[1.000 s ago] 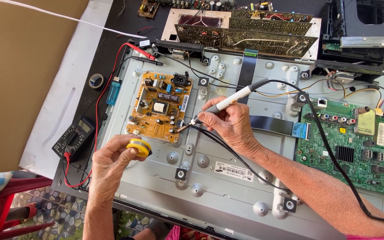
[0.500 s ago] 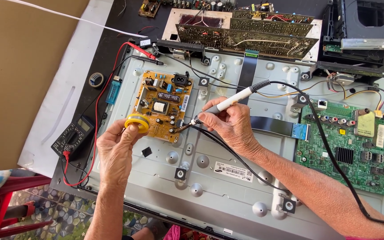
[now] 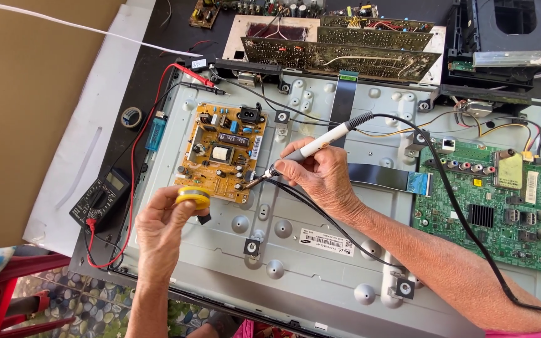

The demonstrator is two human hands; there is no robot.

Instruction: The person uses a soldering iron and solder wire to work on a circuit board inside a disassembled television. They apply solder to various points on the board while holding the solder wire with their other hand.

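Two hands are at work over the opened back of a flat television, seen from the single head view. The left hand (image 3: 164,228) has come up from the near side of the metal chassis (image 3: 320,263) and now sits at the near left corner of the yellow power supply board (image 3: 223,152), its fingers (image 3: 180,209) wrapped round a small yellow solder spool (image 3: 193,196); a second ago that spool was lower and further from the board. The right hand (image 3: 317,172) has hardly shifted: it keeps a pen grip on the white-handled soldering iron (image 3: 311,149), fingers closed narrowly on the barrel, the tip resting at the near right edge of the same board. So solder and iron have drawn closer together, though they are still apart along the board's near edge.

Left of the chassis on the dark worktop (image 3: 158,75) lie a black multimeter (image 3: 100,199) with red and black leads, a roll of tape (image 3: 131,117) and a blue lighter (image 3: 155,133). A green main board (image 3: 502,200) sits to the right, and older brown circuit boards (image 3: 339,53) stand at the far side.
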